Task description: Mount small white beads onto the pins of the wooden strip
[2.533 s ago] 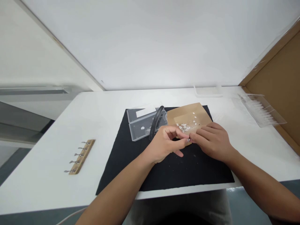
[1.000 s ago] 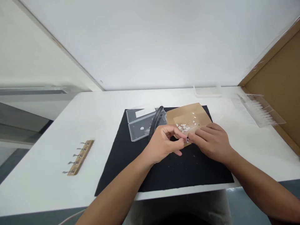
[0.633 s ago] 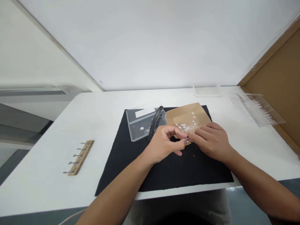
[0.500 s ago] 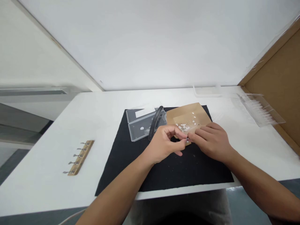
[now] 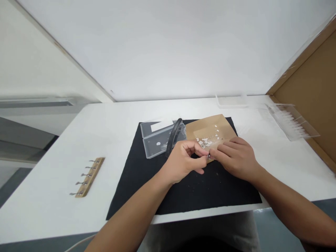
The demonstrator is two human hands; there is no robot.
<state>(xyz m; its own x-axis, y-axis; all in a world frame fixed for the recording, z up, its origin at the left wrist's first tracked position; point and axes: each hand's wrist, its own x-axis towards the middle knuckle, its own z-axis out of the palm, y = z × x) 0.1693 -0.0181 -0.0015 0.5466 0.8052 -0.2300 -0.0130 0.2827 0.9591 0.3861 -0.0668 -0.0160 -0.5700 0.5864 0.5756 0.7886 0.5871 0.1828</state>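
Over the black mat (image 5: pixel 183 196), my left hand (image 5: pixel 183 159) pinches a tiny dark and silvery piece (image 5: pixel 209 156) between thumb and forefinger. My right hand (image 5: pixel 237 157) is closed, with its fingertips meeting that same piece from the right. The piece is too small to name. Just behind the hands lies a brown kraft-paper tray (image 5: pixel 210 122) holding small white flakes (image 5: pixel 204 142). Left of the tray is an open clear plastic case (image 5: pixel 154 147) with a white label in its lid. A curved black strip (image 5: pixel 172 138) leans across the case behind my left hand.
A wooden strip (image 5: pixel 90 178) with several metal clips or hooks lies on the white table (image 5: pixel 60 206) at left. At back right are a clear tray (image 5: pixel 232 103) and a clear box of white pointed pieces (image 5: pixel 292 122). A brown panel (image 5: pixel 312 94) borders the right side.
Both hands keep hold of the tiny piece at almost the same spot. The view has shifted very slightly; nothing else has visibly moved.
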